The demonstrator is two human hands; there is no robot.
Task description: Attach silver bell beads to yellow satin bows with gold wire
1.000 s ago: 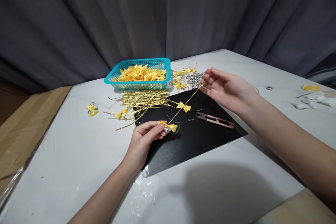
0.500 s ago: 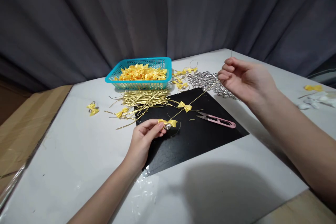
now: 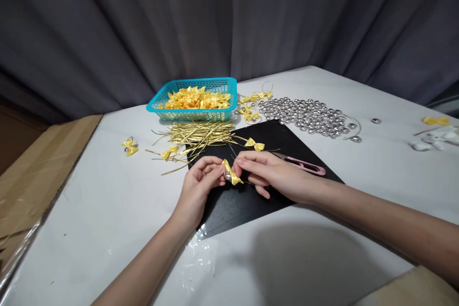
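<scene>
My left hand and my right hand meet over the black mat, and both pinch one small yellow ribbon bow with a silver bell under it. A thin gold wire runs from the bow under my right fingers. Another yellow bow lies on the mat just beyond my hands. Pink thread snips lie right behind my right hand.
A teal basket of yellow bows stands at the back. A heap of gold wire ties lies in front of it, silver bells to its right. A finished bow lies at the left. Cardboard borders the left edge.
My right hand has dropped from high at the right, where it pulled the gold wire out, down to the bow in my left hand. The silver bells are now uncovered.
</scene>
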